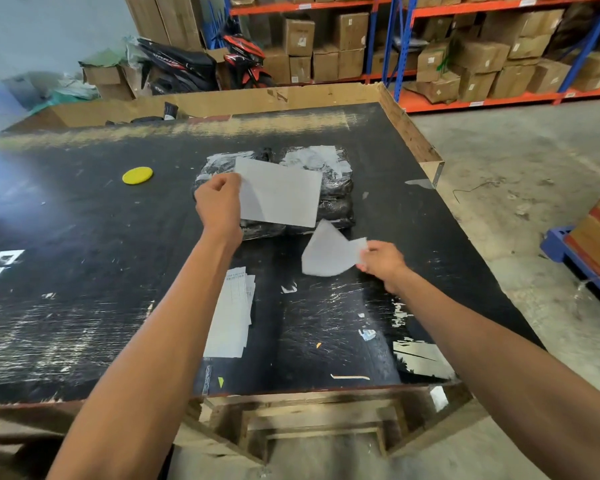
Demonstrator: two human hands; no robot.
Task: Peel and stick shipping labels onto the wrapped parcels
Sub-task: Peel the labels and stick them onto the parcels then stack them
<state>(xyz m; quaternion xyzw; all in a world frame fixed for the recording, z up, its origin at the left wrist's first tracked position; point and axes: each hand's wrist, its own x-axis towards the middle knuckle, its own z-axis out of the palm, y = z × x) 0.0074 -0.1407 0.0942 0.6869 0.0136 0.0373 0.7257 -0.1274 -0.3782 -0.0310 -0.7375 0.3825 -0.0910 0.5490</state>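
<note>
The peeled shipping label point(279, 194) hangs over the black wrapped parcel point(333, 199) in the middle of the black table point(84, 237), its long axis going left to right and tilted a little, and my left hand point(219, 206) pinches its left edge. The parcel lies directly under and behind the label, so my left hand is the nearer one. My right hand point(381, 263), apart and closer to me, pinches the crumpled backing paper point(329, 254).

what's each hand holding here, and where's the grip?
Left hand: flat white rectangular label sheet, grip on its left edge, over the black wrapped parcel. Right hand: curled white backing paper, grip on its right end.
</note>
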